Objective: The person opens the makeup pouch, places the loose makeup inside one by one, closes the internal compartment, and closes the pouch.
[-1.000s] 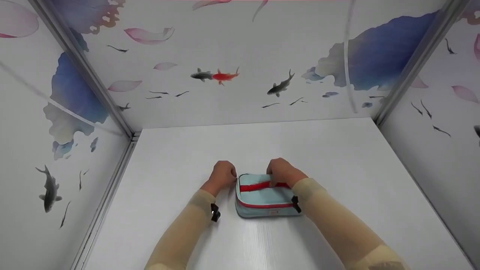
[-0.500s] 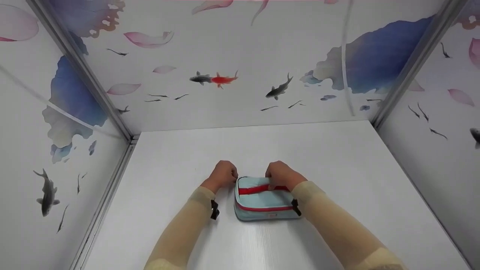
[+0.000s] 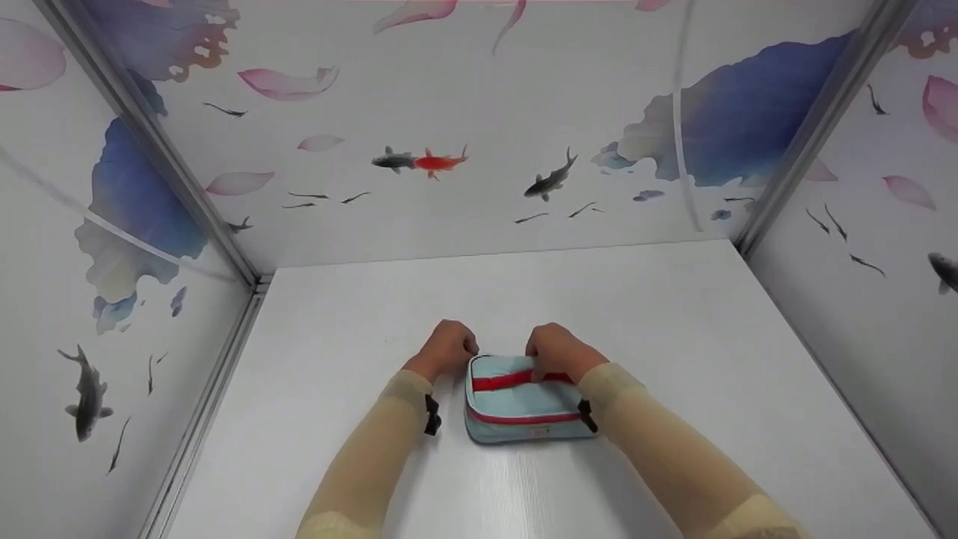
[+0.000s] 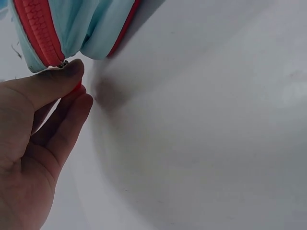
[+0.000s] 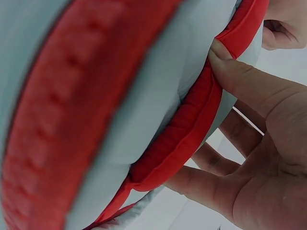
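Note:
A light blue zippered bag [image 3: 516,404] with red trim lies on the white table. A red handle strap [image 5: 184,132] runs across its top. At the bag's back left corner is my left hand [image 3: 447,349]. There the thumb and fingers pinch a small red zipper pull [image 4: 78,87], just below the metal slider [image 4: 63,63]. The red zipper [image 4: 41,26] looks closed beside the slider. My right hand [image 3: 561,350] grips the bag at the back, its thumb [image 5: 223,55] pressing on the strap. Its other fingers reach behind the bag, with their tips hidden.
White panels with painted fish and petals enclose the table [image 3: 359,299] at the back and both sides. Metal frame posts [image 3: 816,142] stand at the corners. A black wrist camera [image 3: 432,415] sits on the left wrist, another [image 3: 587,415] on the right.
The head view has shifted slightly. My left hand has edged a little to the right and away along the bag's back left corner. My right hand keeps its grip; the bag stays nearly in place.

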Demonstrator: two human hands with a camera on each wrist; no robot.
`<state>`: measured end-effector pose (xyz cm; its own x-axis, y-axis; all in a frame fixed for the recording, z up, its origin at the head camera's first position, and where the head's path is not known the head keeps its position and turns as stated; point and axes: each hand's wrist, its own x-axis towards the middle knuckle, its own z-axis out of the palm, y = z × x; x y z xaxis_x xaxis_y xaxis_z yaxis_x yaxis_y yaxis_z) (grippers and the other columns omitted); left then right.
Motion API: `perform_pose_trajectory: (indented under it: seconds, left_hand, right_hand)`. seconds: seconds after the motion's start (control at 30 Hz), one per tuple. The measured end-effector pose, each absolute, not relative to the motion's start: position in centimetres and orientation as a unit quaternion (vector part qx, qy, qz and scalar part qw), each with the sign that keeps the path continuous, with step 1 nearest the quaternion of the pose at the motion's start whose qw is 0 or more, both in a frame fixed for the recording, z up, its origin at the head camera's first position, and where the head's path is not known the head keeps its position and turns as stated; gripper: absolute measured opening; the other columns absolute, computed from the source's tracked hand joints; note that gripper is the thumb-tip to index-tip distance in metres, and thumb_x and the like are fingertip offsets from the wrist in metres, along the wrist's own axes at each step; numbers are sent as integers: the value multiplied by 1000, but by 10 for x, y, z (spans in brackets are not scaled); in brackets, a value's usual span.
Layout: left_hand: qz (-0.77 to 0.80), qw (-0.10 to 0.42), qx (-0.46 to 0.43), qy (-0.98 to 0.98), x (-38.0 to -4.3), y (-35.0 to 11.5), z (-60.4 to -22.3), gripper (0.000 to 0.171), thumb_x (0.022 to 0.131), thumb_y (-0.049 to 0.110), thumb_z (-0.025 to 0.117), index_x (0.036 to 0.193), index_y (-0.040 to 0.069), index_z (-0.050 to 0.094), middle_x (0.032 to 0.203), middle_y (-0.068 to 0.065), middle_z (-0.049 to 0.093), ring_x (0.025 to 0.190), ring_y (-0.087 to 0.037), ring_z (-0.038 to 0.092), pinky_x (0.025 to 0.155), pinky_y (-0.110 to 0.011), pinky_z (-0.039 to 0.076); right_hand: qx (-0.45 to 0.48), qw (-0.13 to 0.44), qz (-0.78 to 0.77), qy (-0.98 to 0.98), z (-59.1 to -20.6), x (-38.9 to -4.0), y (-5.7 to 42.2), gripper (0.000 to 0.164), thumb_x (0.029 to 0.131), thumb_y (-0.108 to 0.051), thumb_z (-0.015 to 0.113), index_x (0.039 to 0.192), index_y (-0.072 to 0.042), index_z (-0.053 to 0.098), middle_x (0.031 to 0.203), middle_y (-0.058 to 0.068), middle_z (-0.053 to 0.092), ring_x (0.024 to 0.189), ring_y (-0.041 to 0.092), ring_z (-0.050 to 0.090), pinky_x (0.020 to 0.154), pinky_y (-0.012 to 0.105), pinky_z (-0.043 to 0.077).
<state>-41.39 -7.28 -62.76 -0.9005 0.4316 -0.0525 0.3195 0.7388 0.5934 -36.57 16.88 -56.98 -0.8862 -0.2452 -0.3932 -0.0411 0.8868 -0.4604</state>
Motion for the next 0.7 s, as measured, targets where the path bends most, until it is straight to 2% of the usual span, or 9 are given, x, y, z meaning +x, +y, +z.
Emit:
perform_pose_trajectory:
  seconds: [0.2, 0.53, 0.7]
  left_hand:
    - [304, 79, 230, 921, -418, -73, -630, 10, 90, 3, 76, 87, 6, 84, 87, -7, 79, 75, -14, 57, 76, -35, 57]
    - [334, 106, 193, 917, -417, -77, -630, 8, 92, 7, 78, 88, 10, 84, 87, -3, 77, 79, -17, 61, 79, -36, 59]
    - [336, 98, 196, 916, -417, -76, -629, 9, 94, 7, 77, 89, 9, 84, 87, -4, 77, 80, -17, 61, 79, -37, 58]
  right_hand:
    - [-102, 215, -209, 949, -570, -368, 169, 22, 87, -8, 87, 108, -7, 80, 110, 7, 75, 101, 22, 65, 103, 45, 57]
    - [-73, 234, -221, 944, -571, -371, 163, 28, 89, -11, 86, 115, -9, 77, 113, 7, 73, 102, 24, 65, 104, 47, 57]
    - [-64, 237, -220, 944, -571, -373, 167, 29, 89, -12, 87, 116, -10, 77, 113, 6, 74, 101, 23, 65, 103, 47, 58]
